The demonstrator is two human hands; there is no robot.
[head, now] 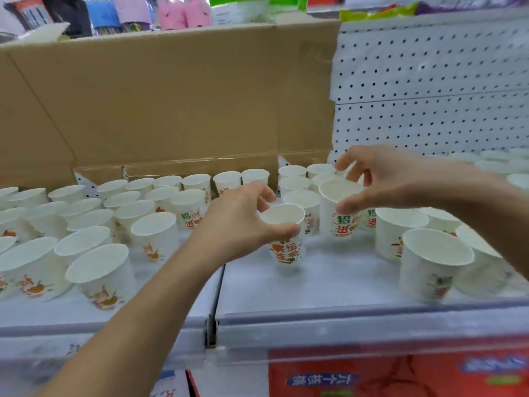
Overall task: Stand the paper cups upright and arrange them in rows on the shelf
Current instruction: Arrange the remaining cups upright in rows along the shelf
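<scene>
Several white paper cups with red and orange print stand upright on the white shelf [329, 282]. My left hand [237, 224] pinches the rim of one upright cup [286, 247] in the shelf's middle, thumb on the near rim and fingers on the far rim. My right hand [383, 179] holds the rim of a second upright cup [337, 213] just behind and to the right, thumb in front, fingers curled over the far edge. Rows of cups [160, 202] fill the left half. More cups [429, 262] stand at the right.
A large brown cardboard sheet [171, 96] leans against the back of the shelf on the left. White pegboard [429, 81] forms the back wall on the right. The shelf's front rail [343, 330] runs across below, with red packaging [400, 376] underneath.
</scene>
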